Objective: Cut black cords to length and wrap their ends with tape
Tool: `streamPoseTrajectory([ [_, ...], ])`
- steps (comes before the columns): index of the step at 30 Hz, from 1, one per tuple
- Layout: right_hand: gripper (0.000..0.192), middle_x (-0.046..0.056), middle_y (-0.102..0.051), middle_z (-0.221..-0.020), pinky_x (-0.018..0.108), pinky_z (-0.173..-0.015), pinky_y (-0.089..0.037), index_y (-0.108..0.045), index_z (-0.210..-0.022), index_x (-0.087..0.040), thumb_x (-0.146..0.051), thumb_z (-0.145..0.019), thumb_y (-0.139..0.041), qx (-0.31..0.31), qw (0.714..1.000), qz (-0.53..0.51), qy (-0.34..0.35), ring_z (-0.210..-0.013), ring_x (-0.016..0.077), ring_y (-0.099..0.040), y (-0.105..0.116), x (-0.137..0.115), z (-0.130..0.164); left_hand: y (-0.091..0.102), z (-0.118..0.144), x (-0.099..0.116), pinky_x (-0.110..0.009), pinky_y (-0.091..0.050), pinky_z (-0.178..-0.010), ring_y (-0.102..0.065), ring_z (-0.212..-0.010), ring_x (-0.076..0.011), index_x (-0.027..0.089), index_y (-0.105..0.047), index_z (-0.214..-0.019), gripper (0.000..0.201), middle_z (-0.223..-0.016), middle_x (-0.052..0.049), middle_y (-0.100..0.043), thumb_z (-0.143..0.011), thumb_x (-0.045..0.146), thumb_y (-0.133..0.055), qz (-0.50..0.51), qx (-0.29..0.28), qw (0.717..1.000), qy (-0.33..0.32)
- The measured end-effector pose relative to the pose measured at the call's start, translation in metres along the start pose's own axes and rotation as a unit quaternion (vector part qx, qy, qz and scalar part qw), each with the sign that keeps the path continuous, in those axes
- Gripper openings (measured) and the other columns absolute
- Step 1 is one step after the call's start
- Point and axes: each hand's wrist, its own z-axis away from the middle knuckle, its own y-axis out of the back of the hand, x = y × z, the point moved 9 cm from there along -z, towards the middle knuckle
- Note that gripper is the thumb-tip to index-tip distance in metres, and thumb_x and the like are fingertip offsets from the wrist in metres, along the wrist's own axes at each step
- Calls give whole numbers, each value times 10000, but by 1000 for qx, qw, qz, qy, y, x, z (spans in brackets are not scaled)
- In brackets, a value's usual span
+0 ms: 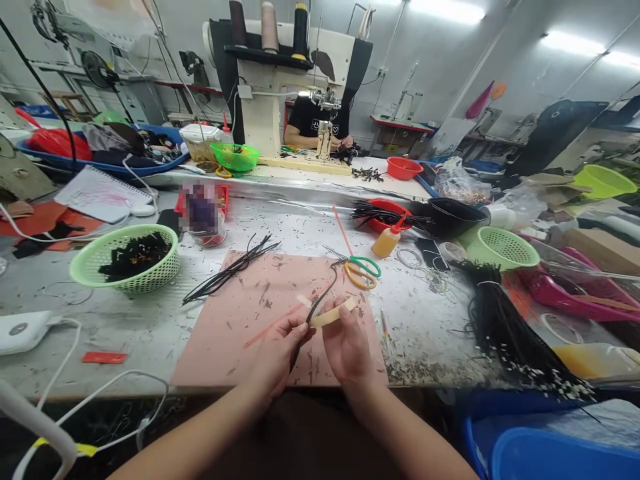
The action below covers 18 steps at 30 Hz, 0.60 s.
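Now, left hand: the left hand (280,347) is pinched shut on a thin black cord (313,310), near the front edge of the pink mat (225,333).
Right hand: the right hand (347,343) is closed on a strip of tan tape (333,315), touching the cord where the two hands meet.
Black cord: it runs from below the left hand up and right, curving toward the scissors (361,268); its lower end hangs over the mat's near edge.
Scissors: green and yellow handles, lying at the mat's far right corner, apart from both hands.
Loose cords: a bunch of black cords (227,272) lies across the mat's far left corner.
Green basket: a green basket (125,259) with dark pieces stands left of the mat.
Glue bottle: a small orange bottle (387,241) stands just beyond the scissors.
Big bundle: a thick black bundle (510,327) lies to the right on the grey table (125,320).
Far side: another person (317,120) sits behind a sewing machine (293,80).
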Motion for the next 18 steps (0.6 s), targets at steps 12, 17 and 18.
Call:
streamPoseTrajectory([
  [12, 190, 37, -605, -811, 359, -683, -456, -591, -823, -267, -142, -691, -535, -187, 811, 480, 277, -771, 200, -544, -20, -36, 17, -6, 7, 4, -218, -413, -631, -505, -590, -96, 147, -596, -571, 182, -574, 21, -560, -546, 272, -726, -26, -40, 999, 22],
  [17, 126, 19, -644, -722, 356, -688, -453, -629, -716, -255, -181, -733, -528, -148, 863, 458, 151, -725, 193, -576, -7, -40, 3, 6, 5, 1, -219, -429, -600, -555, -666, -113, 170, -575, -623, 181, -652, 29, -550, -563, 271, -714, -6, 1, 999, 52],
  [18, 101, 17, -649, -724, 346, -679, -457, -633, -701, -250, -198, -721, -549, -124, 882, 439, 115, -721, 192, -583, -2, -38, 0, 10, 5, 1, -212, -427, -585, -554, -678, -112, 178, -575, -641, 184, -668, 34, -546, -563, 269, -714, -3, 18, 998, 53],
])
